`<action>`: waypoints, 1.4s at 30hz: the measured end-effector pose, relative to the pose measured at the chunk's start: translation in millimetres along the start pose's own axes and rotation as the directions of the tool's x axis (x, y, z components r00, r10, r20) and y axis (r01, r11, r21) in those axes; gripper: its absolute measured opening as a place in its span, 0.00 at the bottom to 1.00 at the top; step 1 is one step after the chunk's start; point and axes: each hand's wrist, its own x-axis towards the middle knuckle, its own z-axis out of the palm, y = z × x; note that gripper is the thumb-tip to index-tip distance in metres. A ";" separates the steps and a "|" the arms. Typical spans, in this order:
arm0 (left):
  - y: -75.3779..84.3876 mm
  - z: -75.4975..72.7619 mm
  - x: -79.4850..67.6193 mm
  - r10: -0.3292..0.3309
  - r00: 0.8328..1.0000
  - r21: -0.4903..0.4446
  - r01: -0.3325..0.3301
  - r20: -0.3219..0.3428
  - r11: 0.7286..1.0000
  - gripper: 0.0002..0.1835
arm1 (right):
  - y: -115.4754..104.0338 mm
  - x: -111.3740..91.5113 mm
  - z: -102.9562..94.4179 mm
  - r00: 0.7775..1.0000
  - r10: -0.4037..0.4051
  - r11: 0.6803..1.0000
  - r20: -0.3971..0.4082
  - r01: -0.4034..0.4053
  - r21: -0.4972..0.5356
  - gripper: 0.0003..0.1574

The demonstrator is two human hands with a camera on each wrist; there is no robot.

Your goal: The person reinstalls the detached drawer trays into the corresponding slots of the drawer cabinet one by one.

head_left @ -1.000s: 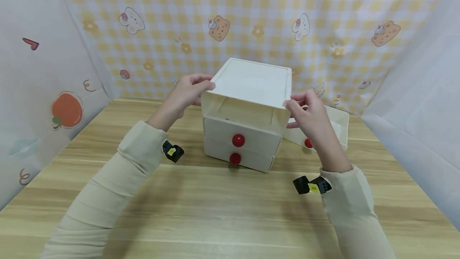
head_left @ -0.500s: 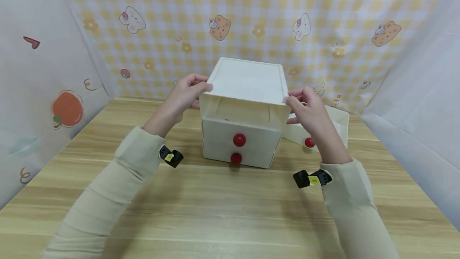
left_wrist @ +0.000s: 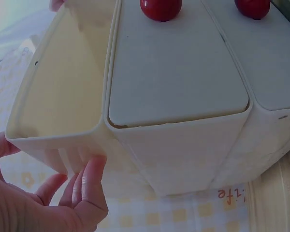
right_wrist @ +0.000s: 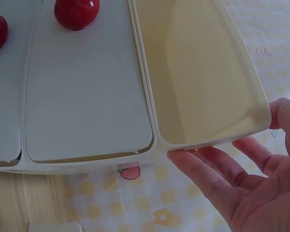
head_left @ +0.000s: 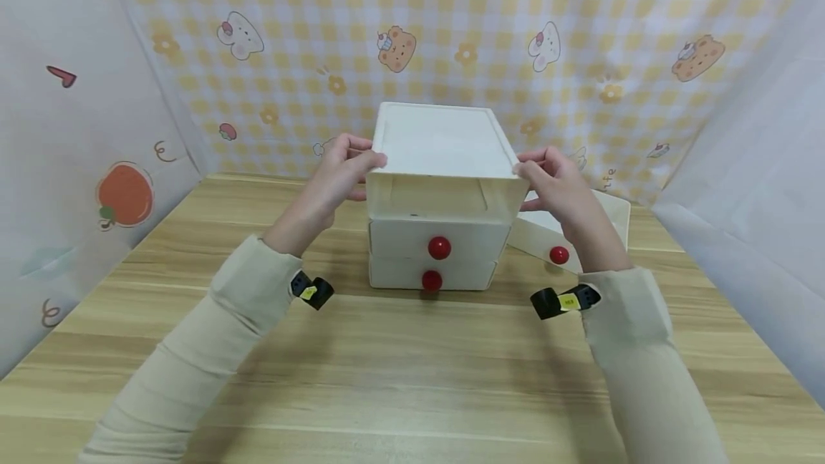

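From where I stood, the left sleeve (head_left: 187, 353) was long, plain beige and creased along its length, ending in a broad left cuff (head_left: 253, 278). The right sleeve (head_left: 647, 392) matched, with a wide right cuff (head_left: 628, 306). Both carried compact black gear: a left wrist camera (head_left: 321, 295) and a right wrist camera (head_left: 546, 303), each round-ended and yellow-labelled, the right label's (head_left: 569, 302) dark marks too small to read.

Soft shadows fall on the bright table (head_left: 412, 371); wrist views are dimmer.
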 end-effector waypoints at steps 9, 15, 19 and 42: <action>3.9 4.6 -7.8 -0.044 0.998 0.015 0.044 0.052 0.999 0.34 | 1.9 8.6 -6.1 0.999 0.033 0.999 -0.023 -0.034 -0.011 0.20; 8.9 6.3 -8.8 -0.082 0.991 -0.004 0.083 0.108 0.997 0.39 | 6.0 13.4 -12.2 0.998 0.057 0.998 -0.019 -0.057 -0.003 0.19; 12.1 6.6 -6.4 -0.097 0.988 0.008 0.097 0.122 0.995 0.39 | 7.9 15.2 -14.9 0.998 0.065 0.998 -0.011 -0.065 0.014 0.19; 5.4 2.7 5.5 -0.151 0.982 -0.104 0.163 0.110 0.981 0.38 | 6.3 13.5 -11.8 0.998 0.060 0.998 0.002 -0.060 0.008 0.20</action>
